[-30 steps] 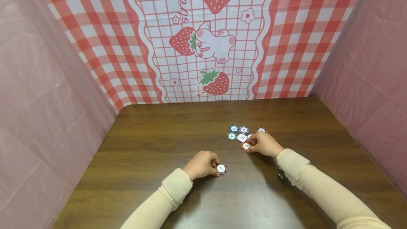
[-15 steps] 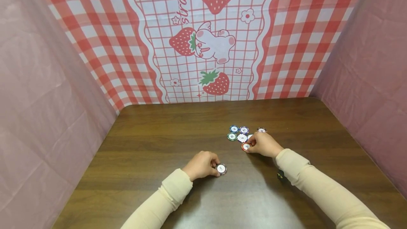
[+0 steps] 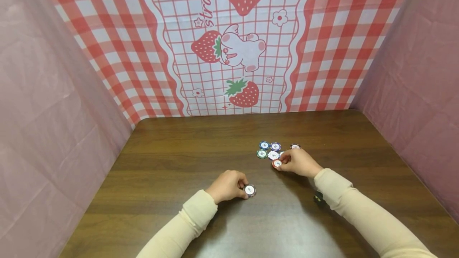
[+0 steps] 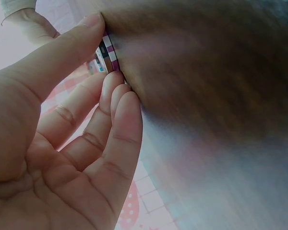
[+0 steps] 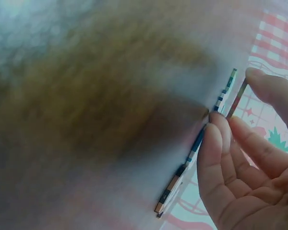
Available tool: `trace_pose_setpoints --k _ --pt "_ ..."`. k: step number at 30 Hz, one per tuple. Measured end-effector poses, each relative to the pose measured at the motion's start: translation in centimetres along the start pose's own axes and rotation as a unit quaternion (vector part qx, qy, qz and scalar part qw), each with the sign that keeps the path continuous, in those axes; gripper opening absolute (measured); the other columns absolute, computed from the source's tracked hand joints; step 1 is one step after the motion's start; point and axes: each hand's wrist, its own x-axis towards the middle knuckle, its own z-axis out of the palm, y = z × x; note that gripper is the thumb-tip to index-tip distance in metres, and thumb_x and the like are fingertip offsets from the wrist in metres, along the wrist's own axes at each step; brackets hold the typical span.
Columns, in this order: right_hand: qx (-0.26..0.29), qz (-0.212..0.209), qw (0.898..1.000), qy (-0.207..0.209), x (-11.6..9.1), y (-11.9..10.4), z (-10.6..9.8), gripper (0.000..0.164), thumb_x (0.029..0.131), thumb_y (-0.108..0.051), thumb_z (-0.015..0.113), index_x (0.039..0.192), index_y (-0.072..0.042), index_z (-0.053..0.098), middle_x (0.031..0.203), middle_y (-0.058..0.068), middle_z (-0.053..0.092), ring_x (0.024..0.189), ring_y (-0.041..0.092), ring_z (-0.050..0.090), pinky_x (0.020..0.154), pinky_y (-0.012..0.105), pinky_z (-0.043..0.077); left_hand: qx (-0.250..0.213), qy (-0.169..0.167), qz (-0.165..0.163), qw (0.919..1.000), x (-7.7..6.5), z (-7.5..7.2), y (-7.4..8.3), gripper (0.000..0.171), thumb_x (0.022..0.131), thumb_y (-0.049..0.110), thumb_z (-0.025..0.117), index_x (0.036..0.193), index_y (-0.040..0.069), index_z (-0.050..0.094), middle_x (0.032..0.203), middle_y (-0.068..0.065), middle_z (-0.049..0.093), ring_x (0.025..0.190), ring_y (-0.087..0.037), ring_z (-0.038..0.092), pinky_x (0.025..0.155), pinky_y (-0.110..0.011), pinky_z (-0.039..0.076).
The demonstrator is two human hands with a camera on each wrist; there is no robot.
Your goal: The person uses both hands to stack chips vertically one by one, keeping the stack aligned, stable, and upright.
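My left hand point(image 3: 227, 186) pinches a poker chip point(image 3: 250, 190) with a purple-and-white edge between thumb and fingers, low at the middle of the wooden table. Further right and back, my right hand point(image 3: 299, 162) holds a red poker chip point(image 3: 277, 163) by its rim, thumb on one side and forefinger on the other. In the right wrist view this red chip point(image 5: 237, 98) stands off the tabletop, apart from the chips lying there. Beside those fingers lie a white chip point(image 3: 273, 155), a green chip point(image 3: 262, 153) and two blue chips point(image 3: 264, 145). Another chip is mostly hidden behind the right fingers.
A black-edged chip point(image 3: 295, 146) lies just behind my right hand. Under the right sleeve a small black object point(image 3: 318, 198) with a yellow-green mark shows partly. A strawberry-print cloth point(image 3: 244, 51) hangs along the table's back edge, with pink cloth point(image 3: 412, 71) on both sides.
The red chip has come up slightly and tilted in my right hand, which has shifted a little to the right. My left hand and its chip have stayed in place.
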Motion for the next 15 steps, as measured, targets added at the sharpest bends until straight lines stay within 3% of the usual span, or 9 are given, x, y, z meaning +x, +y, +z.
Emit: trace_pose_setpoints --k 15 --pt "0.033 0.008 0.998 0.058 -0.53 -0.63 -0.49 0.027 0.076 -0.022 0.083 0.095 -0.004 0.075 0.078 -0.001 0.069 0.069 0.003 0.054 0.062 0.020 0.047 0.002 0.000 -0.003 1.0000 -0.01 0.00 0.05 0.024 0.067 0.016 0.088 0.085 0.013 0.072 0.074 0.006 0.065 0.068 0.000 0.052 0.067 -0.018 0.043"
